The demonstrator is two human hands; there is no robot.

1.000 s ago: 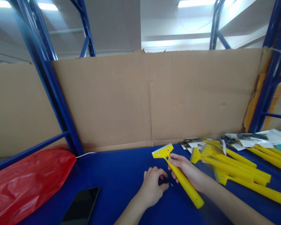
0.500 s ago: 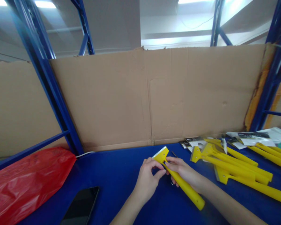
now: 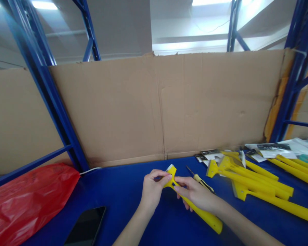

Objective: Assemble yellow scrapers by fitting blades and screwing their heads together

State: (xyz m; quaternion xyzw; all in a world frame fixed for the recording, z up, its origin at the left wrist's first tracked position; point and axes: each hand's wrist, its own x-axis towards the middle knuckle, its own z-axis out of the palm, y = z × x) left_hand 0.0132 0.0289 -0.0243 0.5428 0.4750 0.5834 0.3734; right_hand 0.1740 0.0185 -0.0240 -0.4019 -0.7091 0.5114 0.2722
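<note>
A yellow scraper (image 3: 204, 216) with a long handle and a metal-edged head is held between my two hands above the blue surface. My left hand (image 3: 154, 191) pinches the scraper's head, thumb on its face and fingers behind. My right hand (image 3: 195, 193) wraps round the upper handle just below the head. Beyond my right hand a screwdriver (image 3: 201, 180) with a pale handle and dark shaft lies on the surface. Several more yellow scrapers (image 3: 256, 181) lie in a pile to the right.
A black phone (image 3: 86, 225) lies at the front left, near a red plastic bag (image 3: 38, 198). Flat packets with black labels (image 3: 274, 150) lie behind the scrapers. A cardboard panel (image 3: 118, 112) and blue metal posts (image 3: 64, 116) close off the back.
My left hand has shifted left and up, and its thumb now presses on the scraper's head. The scraper's head has moved slightly left and down. More of the screwdriver shows.
</note>
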